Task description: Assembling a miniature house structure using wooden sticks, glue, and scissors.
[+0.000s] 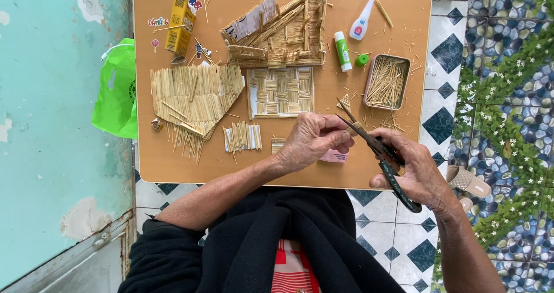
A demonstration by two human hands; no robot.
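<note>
Low tan wooden table (173, 166) w/ a straw model house (277, 33) is worked over, dark-handled scissors (378, 154) gripped closed-fisted in right hand (415, 175), small straw piece (353, 127) pinched by left hand (311, 140) btwn open blades; best cut square, piece held steady.

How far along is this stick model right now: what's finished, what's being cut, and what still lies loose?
Done: a woven square panel, a fan-shaped thatch sheet and a partly built house frame lie on the table. In hand: the right hand works scissors on a small stick piece pinched by the left hand. Left: loose sticks fill the tin, and a short bundle lies unattached.
</note>
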